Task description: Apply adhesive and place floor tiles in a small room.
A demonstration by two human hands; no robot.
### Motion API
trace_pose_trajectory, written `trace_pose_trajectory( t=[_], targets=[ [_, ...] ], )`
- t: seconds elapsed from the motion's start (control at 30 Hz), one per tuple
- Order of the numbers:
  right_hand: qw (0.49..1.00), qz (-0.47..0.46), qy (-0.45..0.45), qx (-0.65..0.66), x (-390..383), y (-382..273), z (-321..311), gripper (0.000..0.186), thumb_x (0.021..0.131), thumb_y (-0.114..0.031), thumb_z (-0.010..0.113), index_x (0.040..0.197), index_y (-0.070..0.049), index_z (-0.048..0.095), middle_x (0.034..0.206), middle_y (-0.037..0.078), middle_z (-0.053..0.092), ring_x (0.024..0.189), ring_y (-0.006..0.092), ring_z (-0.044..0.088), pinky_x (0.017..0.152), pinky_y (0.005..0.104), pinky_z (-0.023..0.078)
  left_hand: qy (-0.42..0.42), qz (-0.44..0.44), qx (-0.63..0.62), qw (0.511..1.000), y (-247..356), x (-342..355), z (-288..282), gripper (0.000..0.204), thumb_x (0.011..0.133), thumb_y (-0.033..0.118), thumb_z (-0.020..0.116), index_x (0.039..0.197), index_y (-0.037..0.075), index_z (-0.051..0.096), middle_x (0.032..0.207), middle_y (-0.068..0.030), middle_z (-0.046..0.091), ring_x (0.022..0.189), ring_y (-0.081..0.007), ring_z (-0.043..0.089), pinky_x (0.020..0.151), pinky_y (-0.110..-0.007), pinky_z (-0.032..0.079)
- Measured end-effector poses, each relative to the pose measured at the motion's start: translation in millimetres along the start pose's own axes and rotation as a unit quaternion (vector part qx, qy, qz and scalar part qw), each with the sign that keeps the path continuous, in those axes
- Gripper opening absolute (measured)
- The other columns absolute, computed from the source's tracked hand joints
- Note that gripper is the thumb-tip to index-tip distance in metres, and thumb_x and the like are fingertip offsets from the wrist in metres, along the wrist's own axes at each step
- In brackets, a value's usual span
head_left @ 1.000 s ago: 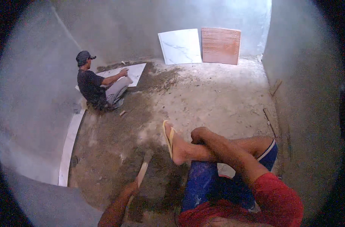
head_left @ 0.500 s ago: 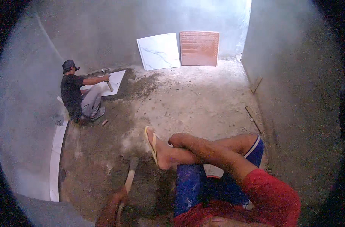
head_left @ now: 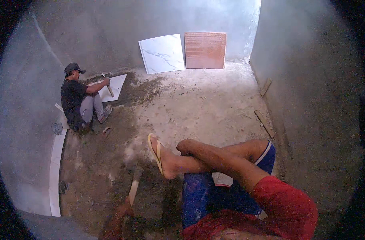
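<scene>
At the bottom, my left hand [head_left: 123, 210] is closed around a pale wooden handle [head_left: 133, 191]. Its far end reaches a greyish patch low on the dirt floor, where the tool's head is too blurred to name. My right forearm lies across my crossed leg, and my right hand [head_left: 186, 146] rests on the shin above a yellow flip-flop [head_left: 157, 154]; its fingers are mostly hidden. A co-worker in a dark shirt [head_left: 73, 96] crouches at left beside a white floor tile [head_left: 117, 84], gripping a wooden-handled hammer [head_left: 110, 90] over it.
Against the far wall lean a white marbled tile [head_left: 161, 54] and a reddish-brown ridged tile back [head_left: 205, 50]. Wood scraps [head_left: 264, 123] lie along the right wall. A pale tile strip [head_left: 55, 176] runs along the left wall. Damp mortar [head_left: 144, 90] is spread near the co-worker's tile.
The whole view shifts slightly, so most things sit a little further left. The co-worker's legs and hammer have moved a little. My hands keep their places.
</scene>
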State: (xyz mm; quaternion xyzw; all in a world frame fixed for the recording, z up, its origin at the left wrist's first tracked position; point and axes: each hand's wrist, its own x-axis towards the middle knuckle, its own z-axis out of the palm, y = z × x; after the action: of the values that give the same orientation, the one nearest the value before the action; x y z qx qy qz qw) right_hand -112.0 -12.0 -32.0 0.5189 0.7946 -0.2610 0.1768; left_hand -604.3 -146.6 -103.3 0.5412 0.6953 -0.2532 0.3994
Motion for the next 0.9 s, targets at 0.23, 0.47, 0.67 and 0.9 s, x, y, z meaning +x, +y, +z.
trace_pose_trajectory(
  t=[0.23,0.47,0.67,0.9],
  targets=[
    [0.998,-0.020,-0.004,0.056,12,11,9,0.055,0.066,-0.032,0.078,0.115,-0.012,0.063,0.113,0.015,0.063,0.106,0.0336,0.060,0.086,0.0448,0.051,0.010,-0.016,-0.014,1.000,6,-5,-6,0.073,0.088,0.045,0.047,0.143,0.002,0.026,0.137,-0.0206,0.044,0.122,-0.0371,0.045,0.103,-0.043,0.036],
    [1.000,-0.022,0.008,0.015,3,4,1,0.048,0.071,-0.031,0.074,0.114,-0.012,0.064,0.112,0.015,0.064,0.105,0.0341,0.061,0.085,0.0438,0.051,0.015,-0.033,-0.026,0.999,11,-7,4,0.070,0.089,0.047,0.043,0.142,0.002,0.028,0.137,-0.0204,0.044,0.123,-0.0369,0.045,0.104,-0.043,0.036],
    [0.998,0.036,-0.033,0.033,-4,-1,-5,0.045,0.072,-0.034,0.072,0.106,-0.006,0.067,0.106,0.016,0.066,0.100,0.0350,0.063,0.080,0.0458,0.053,0.019,-0.049,-0.037,0.998,6,-10,8,0.069,0.091,0.048,0.039,0.142,0.002,0.030,0.137,-0.0202,0.045,0.124,-0.0368,0.044,0.105,-0.043,0.035],
    [0.999,-0.008,-0.035,0.019,4,3,1,0.054,0.069,-0.032,0.075,0.116,-0.009,0.062,0.111,0.016,0.064,0.103,0.0351,0.062,0.085,0.0449,0.051,0.016,-0.053,-0.042,0.998,6,-8,8,0.068,0.092,0.049,0.035,0.141,0.002,0.033,0.137,-0.0199,0.045,0.125,-0.0366,0.044,0.106,-0.043,0.034]
  ],
)
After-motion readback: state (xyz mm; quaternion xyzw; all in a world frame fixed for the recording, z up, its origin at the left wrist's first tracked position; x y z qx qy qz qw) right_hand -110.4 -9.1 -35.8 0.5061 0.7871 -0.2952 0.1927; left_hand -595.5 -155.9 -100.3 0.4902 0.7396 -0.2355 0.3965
